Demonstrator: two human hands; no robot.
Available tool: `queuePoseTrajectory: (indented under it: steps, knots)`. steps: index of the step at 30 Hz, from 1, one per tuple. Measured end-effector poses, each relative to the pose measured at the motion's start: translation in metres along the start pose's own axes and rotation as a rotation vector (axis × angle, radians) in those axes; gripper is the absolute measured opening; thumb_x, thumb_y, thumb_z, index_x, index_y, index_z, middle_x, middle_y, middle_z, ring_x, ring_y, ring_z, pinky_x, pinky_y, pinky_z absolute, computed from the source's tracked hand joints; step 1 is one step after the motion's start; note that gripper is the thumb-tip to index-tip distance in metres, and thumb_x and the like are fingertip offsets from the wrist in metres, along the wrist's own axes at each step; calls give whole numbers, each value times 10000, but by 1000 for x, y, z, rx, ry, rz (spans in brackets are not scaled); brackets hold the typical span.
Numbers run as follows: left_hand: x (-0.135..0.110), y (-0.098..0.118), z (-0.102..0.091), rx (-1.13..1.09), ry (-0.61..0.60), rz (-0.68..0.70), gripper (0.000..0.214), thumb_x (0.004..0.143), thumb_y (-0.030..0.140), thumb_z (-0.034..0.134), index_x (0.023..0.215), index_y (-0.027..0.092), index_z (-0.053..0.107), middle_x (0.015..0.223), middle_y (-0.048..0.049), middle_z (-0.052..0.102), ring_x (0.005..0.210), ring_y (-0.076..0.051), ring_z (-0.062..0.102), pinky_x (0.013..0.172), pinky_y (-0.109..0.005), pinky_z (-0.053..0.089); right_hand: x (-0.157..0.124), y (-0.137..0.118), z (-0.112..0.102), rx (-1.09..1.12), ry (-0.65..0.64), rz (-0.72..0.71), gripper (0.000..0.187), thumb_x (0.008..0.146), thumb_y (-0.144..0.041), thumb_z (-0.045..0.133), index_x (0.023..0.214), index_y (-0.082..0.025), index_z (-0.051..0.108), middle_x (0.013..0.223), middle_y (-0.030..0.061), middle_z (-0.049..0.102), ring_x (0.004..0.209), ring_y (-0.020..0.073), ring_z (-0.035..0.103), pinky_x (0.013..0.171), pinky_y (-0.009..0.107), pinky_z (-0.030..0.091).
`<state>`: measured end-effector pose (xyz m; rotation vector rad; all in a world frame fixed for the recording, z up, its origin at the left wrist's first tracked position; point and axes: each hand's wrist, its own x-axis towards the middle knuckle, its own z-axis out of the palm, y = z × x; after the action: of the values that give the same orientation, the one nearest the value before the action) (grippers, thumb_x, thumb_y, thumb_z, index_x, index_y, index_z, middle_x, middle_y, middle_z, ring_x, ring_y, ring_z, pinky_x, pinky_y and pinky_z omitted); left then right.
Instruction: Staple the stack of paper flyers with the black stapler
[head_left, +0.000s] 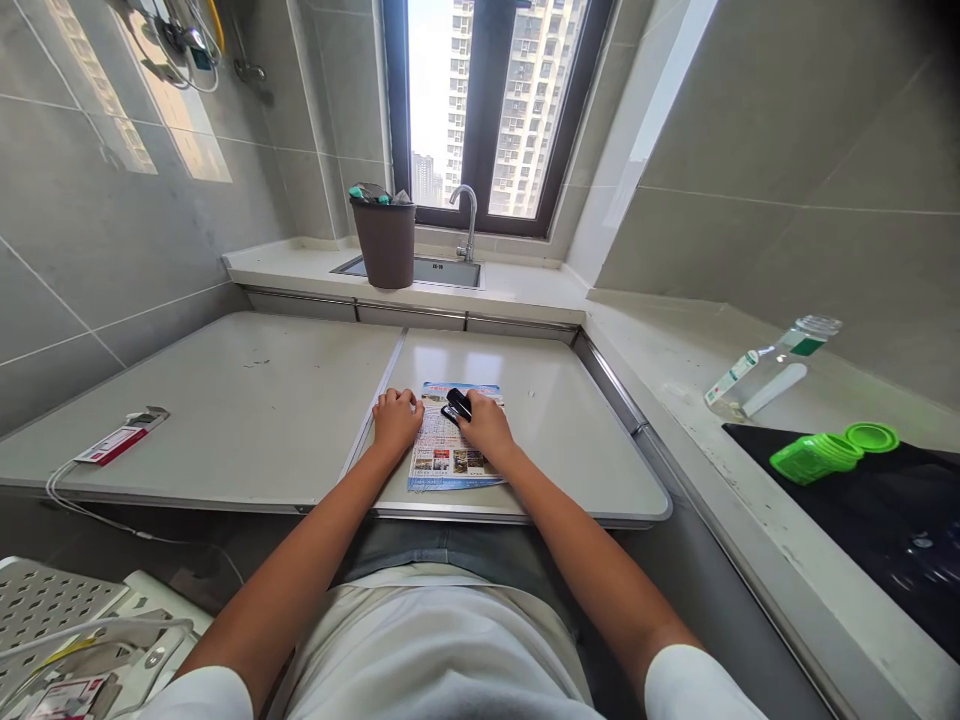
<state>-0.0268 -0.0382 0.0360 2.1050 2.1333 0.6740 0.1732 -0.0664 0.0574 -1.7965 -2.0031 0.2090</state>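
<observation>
A glossy, pale two-panel tabletop [315, 400] with thin metal edging supports a rectangular, multicoloured printed paper leaflet [436, 442], lying flat near the front edge. The right hand [486, 428] grasps a slim, rounded black stapler-like tool [459, 404] above the leaflet. The left hand [397, 420] rests with bent fingers at the leaflet's left edge; whether they grip the paper cannot be told. A tapered brown bin [384, 248], matte-looking, stands by the sink [450, 272]. The right hand hides the tool's rear and part of the leaflet's right side; the small print is illegible. Both upper arms are cut off by the frame.
</observation>
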Motion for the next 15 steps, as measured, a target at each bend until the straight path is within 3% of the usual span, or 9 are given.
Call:
queuePoseTrajectory:
  steps: [4, 11, 13, 15]
  knots:
    - [-1, -1, 2, 11, -19, -5, 284, 1060, 364, 520, 1134, 214, 751, 1301, -190, 688, 1331, -386, 610, 1130, -535, 497, -21, 28, -10, -13, 24, 18, 187, 958, -219, 701, 1139, -234, 654, 1171, 139, 815, 1052, 304, 763, 815, 352, 527]
    - [-2, 0, 6, 2, -10, 1, 234, 1033, 344, 552, 1070, 215, 744, 1267, -184, 676, 1288, -380, 612, 1111, -520, 499, -56, 105, -36, 19, 109, 117, 295, 934, -200, 710, 1228, -222, 688, 1154, 137, 819, 1076, 326, 771, 904, 396, 564]
    - [-2, -1, 6, -1, -16, -1, 235, 1036, 349, 553, 1072, 213, 741, 1267, -188, 675, 1291, -382, 609, 1116, -523, 491, -54, 128, -48, 102, 56, 109, 369, 931, -279, 762, 1290, -224, 699, 1220, 137, 811, 1119, 322, 765, 932, 401, 577]
    - [-2, -1, 6, -2, -26, -4, 239, 1041, 351, 549, 1076, 210, 738, 1274, -189, 673, 1297, -379, 605, 1121, -515, 483, -46, 151, -64, 255, -77, 113, 539, 910, -435, 824, 1387, -224, 688, 1267, 131, 801, 1099, 297, 770, 893, 376, 599]
